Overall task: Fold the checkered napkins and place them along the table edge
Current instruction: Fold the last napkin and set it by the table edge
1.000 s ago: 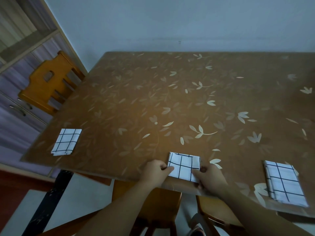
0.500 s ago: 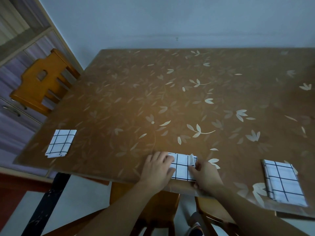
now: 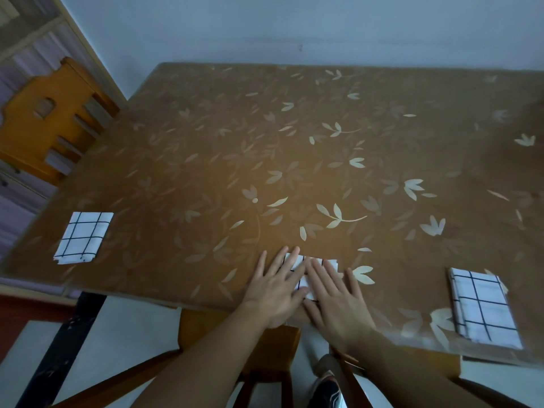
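Three folded white napkins with black check lines lie along the near edge of the brown leaf-patterned table (image 3: 294,136). The left napkin (image 3: 84,237) and the right napkin (image 3: 485,307) lie untouched. The middle napkin (image 3: 303,275) is mostly hidden under my hands. My left hand (image 3: 275,285) lies flat on its left part with fingers spread. My right hand (image 3: 335,293) lies flat on its right part, fingers extended, side by side with the left.
An orange wooden chair (image 3: 50,125) stands at the table's left side beside a cabinet. Another wooden chair (image 3: 265,348) sits under the near edge below my arms. A shoe (image 3: 326,390) shows on the pale floor. A blue-grey wall backs the table.
My hands went from pinching the middle napkin's left and right edges to lying flat on top of it, palms down. The other two napkins stayed put.
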